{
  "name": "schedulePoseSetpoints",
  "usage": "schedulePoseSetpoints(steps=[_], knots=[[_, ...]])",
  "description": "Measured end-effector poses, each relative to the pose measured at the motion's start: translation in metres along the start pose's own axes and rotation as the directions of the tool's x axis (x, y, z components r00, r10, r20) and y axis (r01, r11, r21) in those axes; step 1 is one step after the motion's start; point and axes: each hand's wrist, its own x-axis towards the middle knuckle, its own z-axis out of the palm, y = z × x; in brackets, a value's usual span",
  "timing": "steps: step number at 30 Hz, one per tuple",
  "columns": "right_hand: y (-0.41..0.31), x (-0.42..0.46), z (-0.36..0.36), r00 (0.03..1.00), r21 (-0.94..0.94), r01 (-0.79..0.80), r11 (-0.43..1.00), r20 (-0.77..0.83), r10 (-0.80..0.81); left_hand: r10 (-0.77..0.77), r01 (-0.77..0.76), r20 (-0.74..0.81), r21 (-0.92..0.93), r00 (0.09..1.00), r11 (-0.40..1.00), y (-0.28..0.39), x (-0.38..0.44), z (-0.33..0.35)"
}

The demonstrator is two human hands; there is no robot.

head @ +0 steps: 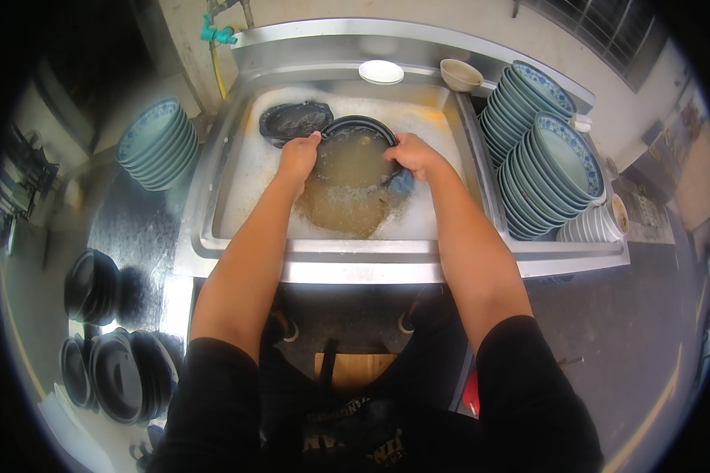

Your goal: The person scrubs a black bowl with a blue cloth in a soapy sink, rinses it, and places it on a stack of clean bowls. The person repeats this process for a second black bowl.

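Observation:
A round black bowl (360, 120) is tilted low in the suds of a stainless steel sink (355, 271), with murky water over its inside and spreading on my side of it. My left hand (299, 157) grips the bowl's left rim, thumb on top. On the right rim my right hand (416, 155) has hold, its fingers partly hidden behind the edge. A blue cloth (401, 182) shows just below my right hand; I cannot tell whether the fingers touch it. Beyond my left hand, another black dish (296, 122) lies partly sunk in the foam.
Tall stacks of blue-patterned bowls (547, 171) and white cups (594, 222) stand at the right. Another bowl stack (157, 145) and black dishes (118, 375) occupy the left counter. On the back ledge are a white dish (381, 71) and a beige bowl (460, 75), with a green tap (218, 32) behind.

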Motion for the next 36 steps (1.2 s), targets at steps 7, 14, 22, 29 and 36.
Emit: schedulePoseSetpoints(steps=[7, 14, 22, 29, 36], knots=[[-0.015, -0.001, 0.006, 0.996, 0.386, 0.066, 0.92, -0.088, -0.035, -0.068, 0.169, 0.398, -0.226, 0.915, 0.959, 0.011, -0.018, 0.009], [-0.035, -0.011, 0.026, 0.99, 0.759, 0.141, 0.635, -0.107, -0.092, -0.144, 0.149, 0.687, 0.052, 0.712, 0.987, 0.038, -0.046, 0.018], [-0.032, -0.007, 0.035, 0.993, 0.725, 0.095, 0.682, -0.019, -0.118, -0.107, 0.171, 0.554, -0.065, 0.825, 0.983, 0.037, -0.046, 0.019], [-0.041, -0.015, 0.026, 0.944, 0.393, 0.22, 0.893, -0.317, -0.093, -0.124, 0.159, 0.364, -0.067, 0.923, 0.985, 0.021, -0.029, 0.014], [-0.042, -0.029, 0.026, 0.82, -0.509, 0.278, 0.815, -0.317, -0.477, 0.279, -0.291, 0.118, 0.61, 0.953, 0.737, -0.025, -0.002, 0.01]])
